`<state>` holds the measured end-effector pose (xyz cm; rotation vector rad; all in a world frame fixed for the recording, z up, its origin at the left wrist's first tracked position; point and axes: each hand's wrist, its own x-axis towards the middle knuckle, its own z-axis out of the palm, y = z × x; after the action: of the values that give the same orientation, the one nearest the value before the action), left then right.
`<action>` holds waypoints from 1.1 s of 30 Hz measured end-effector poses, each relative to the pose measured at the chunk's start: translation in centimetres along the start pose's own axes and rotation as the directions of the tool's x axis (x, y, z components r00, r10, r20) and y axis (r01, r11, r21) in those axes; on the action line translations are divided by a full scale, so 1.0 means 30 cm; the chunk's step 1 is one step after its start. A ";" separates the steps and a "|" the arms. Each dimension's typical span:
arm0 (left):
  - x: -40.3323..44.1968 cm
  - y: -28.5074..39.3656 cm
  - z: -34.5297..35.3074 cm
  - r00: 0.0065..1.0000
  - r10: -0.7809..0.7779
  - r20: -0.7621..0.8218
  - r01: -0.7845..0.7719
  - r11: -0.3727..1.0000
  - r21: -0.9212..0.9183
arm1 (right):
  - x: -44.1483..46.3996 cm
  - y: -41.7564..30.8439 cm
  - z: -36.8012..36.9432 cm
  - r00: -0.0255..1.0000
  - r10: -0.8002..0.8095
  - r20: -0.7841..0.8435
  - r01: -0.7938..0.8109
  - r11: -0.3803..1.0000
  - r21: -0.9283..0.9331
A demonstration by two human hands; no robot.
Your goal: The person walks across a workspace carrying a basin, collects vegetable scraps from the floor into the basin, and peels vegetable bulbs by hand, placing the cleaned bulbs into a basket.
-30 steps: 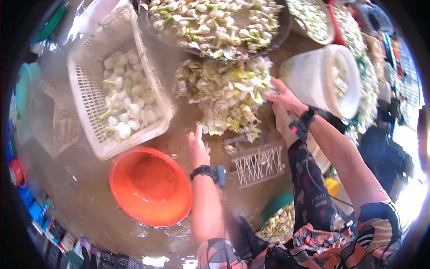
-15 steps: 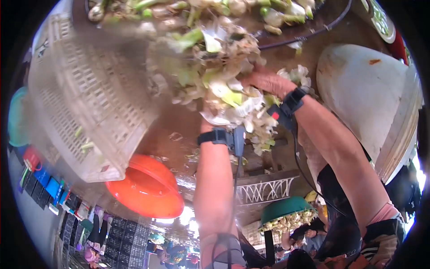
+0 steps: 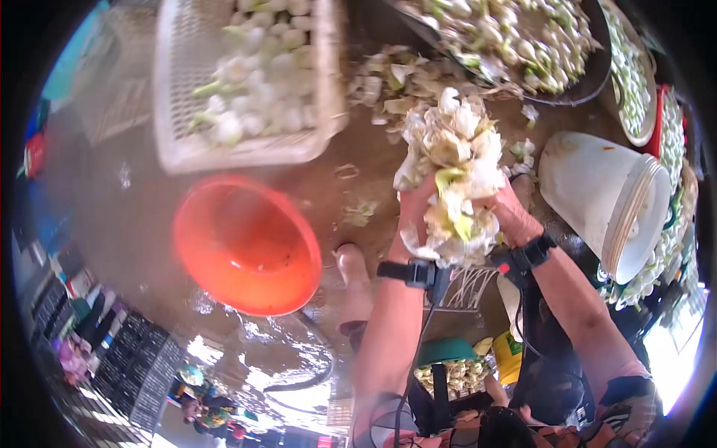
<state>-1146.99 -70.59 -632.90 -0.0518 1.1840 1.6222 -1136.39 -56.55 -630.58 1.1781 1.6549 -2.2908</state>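
A large clump of pale, papery peelings (image 3: 455, 164) is lifted between my left hand (image 3: 415, 207) and my right hand (image 3: 514, 210), one on each side of it. The peelings hide most of my fingers. More peelings (image 3: 396, 78) lie on the wet floor beyond, beside a wide dark basin (image 3: 590, 75) of trimmed bulbs. To the left of my hands, an orange basin (image 3: 246, 246) stands with nothing visible in it but a few specks.
A white crate (image 3: 175, 112) of bulbs is at the upper left. A white bucket (image 3: 586, 179) lies tilted at the right. Below my hands are a green basin (image 3: 446, 350) and a yellow container (image 3: 508, 358). Stacked black crates (image 3: 134, 366) are at the lower left.
My hands have come together around the peelings and raised a clump off the floor pile. The view has shifted, showing the orange basin more fully and my foot beside it.
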 end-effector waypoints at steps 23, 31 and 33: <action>0.042 -0.310 -0.512 0.531 -0.689 -0.493 0.790 0.613 -0.006 | 0.167 0.590 -0.296 0.547 0.583 -0.601 -0.370 0.812 0.451; 0.533 -0.674 -0.218 0.649 -0.715 -0.259 0.576 0.685 -0.445 | 0.451 0.803 -0.127 0.590 0.775 -0.226 -0.163 0.389 0.907; 0.637 -0.556 -0.129 0.770 -0.573 -0.280 0.385 0.768 -0.511 | 0.556 0.710 -0.182 0.785 0.583 -0.210 -0.053 0.401 0.914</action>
<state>-1144.46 -60.93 -656.53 -0.9758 0.9832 1.3851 -1135.07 -54.84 -658.10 2.1975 -0.0616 -2.6624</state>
